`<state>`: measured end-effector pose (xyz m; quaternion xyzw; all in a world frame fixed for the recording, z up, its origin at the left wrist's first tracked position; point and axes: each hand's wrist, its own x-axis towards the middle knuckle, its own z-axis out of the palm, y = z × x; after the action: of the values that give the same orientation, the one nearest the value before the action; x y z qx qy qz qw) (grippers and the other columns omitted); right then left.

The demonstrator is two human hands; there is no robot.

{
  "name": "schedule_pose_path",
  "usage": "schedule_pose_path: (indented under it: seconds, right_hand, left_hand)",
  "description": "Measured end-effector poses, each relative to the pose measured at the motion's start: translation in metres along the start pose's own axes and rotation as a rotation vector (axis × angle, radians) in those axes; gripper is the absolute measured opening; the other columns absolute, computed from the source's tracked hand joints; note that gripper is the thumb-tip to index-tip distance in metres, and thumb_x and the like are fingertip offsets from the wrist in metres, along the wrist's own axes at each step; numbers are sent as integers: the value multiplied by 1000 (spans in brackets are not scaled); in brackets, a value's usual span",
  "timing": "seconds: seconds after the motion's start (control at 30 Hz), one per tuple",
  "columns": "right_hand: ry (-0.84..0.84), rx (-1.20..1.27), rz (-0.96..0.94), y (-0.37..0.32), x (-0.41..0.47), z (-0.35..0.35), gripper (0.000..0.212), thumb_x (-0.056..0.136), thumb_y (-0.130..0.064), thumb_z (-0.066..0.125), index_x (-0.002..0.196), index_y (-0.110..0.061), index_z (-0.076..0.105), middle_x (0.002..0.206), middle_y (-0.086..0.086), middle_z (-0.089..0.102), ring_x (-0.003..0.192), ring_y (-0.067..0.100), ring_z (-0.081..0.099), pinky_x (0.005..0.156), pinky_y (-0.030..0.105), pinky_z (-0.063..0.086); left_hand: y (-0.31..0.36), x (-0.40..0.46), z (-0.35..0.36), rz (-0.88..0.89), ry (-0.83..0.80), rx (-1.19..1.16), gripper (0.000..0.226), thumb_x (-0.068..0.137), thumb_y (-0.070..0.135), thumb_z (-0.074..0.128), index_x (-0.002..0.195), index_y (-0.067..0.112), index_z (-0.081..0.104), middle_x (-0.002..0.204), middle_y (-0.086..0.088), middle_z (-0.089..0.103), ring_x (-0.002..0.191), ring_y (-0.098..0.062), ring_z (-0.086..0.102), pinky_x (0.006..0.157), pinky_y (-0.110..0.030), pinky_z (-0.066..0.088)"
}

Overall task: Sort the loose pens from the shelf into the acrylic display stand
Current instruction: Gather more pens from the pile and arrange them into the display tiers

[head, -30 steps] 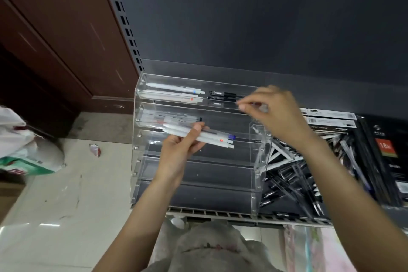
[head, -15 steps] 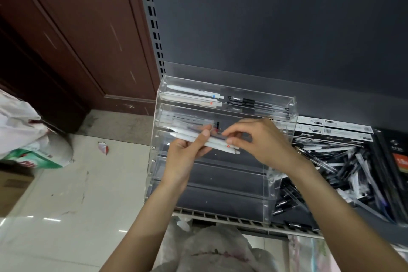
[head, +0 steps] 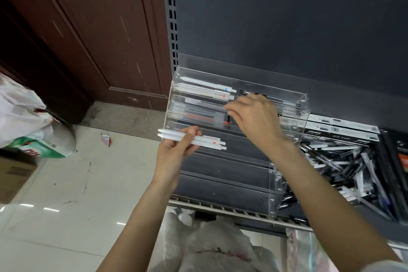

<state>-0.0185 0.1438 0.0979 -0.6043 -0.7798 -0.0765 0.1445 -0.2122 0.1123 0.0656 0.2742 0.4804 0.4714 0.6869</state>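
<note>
white plastic bags (head: pixel 212 247) sit nearest, bottom of view, below the wire shelf edge (head: pixel 220 206). on that shelf stands the acrylic display stand (head: pixel 273 185), clear, stepped tiers rising toward the back panel. lower tiers show only the dark shelf through them. left hand (head: pixel 174 152) holds white pens (head: pixel 199 139) in front of the middle tier, thumb on top, fingers curled under; looks like two barrels, maybe three, can't tell exactly. long axis roughly horizontal, running left-right along the tier; rounded ends to the left, clip/clicker ends to the right, one with a small red mark. right hand (head: pixel 256 119) is over the second tier from the top, fingertips drawn together in a pinch at its left tip; whether it has anything in that pinch i can't tell. second tier holds clear-barrel pens (head: pixel 205 115) lying lengthwise, one with red ink visible. top tier holds two white pens (head: pixel 207 87) at left, one blue-marked, one red-marked, plus dark pens (head: pixel 284 104) at right, partly hidden by the hand. right of the stand: a dark tray (head: pixel 375 212) with a jumbled heap of loose pens (head: pixel 344 161), black and white, pointing all ways. boxed stock (head: pixel 340 126) behind it. vs 0.5 s ago: right hand has left the left-hand bundle and gone up to the second tier; left hand's bundle sits lower, and looks thinner.
</note>
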Motion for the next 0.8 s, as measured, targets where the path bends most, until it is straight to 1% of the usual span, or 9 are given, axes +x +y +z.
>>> schedule_pose_path:
  seconds: [0.13,0.23,0.33,0.47,0.53,0.6,0.67,0.73,0.8]
  right_hand:
    - [-52,-216,-123,-15,19,19,29,51,1,80,74,-15,72,64,1,63,62,21,59,63,27,45]
    - [-88,-310,-184,-20,23,24,26,46,5,76,64,-14,68,58,1,59,56,20,56,59,25,44]
    - [-111,-304,-204,-20,21,34,28,47,7,77,65,-13,68,61,2,60,58,20,58,59,26,47]
    - [-24,-120,-163,-18,20,39,39,58,12,74,89,-13,73,72,5,62,62,22,57,55,29,50]
    - [-49,-58,-182,-25,23,36,47,66,14,69,103,-15,72,78,7,60,64,24,56,49,29,45]
    - [-122,-56,-169,-34,26,32,46,74,12,64,110,-17,69,85,8,58,70,24,56,49,28,37]
    - [-151,4,-105,-41,25,24,43,84,4,59,118,-20,65,94,6,59,75,21,56,53,27,37]
    - [-101,272,21,-46,17,10,28,93,-13,55,117,-22,64,98,-3,61,73,10,55,57,25,42]
    - [-153,518,97,-49,1,-5,21,93,-32,51,108,-26,66,95,-15,63,75,1,57,65,20,45]
  left_hand:
    - [1,-5,-8,-2,17,0,14,91,14,59,97,11,71,88,-1,74,89,-10,69,70,-14,53]
    - [1,-8,-13,-5,30,0,14,91,15,59,98,10,71,91,-3,74,91,-12,69,70,-14,53]
    - [2,-9,-15,-11,24,-2,16,90,16,59,99,9,71,94,-5,74,94,-14,69,71,-15,53]
    - [5,-8,-15,-22,24,-9,16,91,16,59,99,9,71,91,-3,74,90,-9,69,69,-13,52]
    - [5,-7,-14,-22,14,-3,16,91,17,60,100,9,71,92,-3,74,90,-9,69,70,-13,52]
    - [6,-7,-12,-22,5,0,17,91,17,60,101,9,70,93,-4,74,91,-9,69,71,-13,52]
    - [7,-7,-11,-14,-3,-1,17,91,17,60,101,9,70,91,-2,74,90,-9,69,71,-13,52]
    - [8,-7,-9,-5,-16,-2,16,90,17,60,101,10,70,90,-1,74,89,-8,69,71,-14,52]
    - [8,-7,-8,1,-33,-6,16,90,15,60,102,9,69,90,-2,74,89,-9,69,71,-14,52]
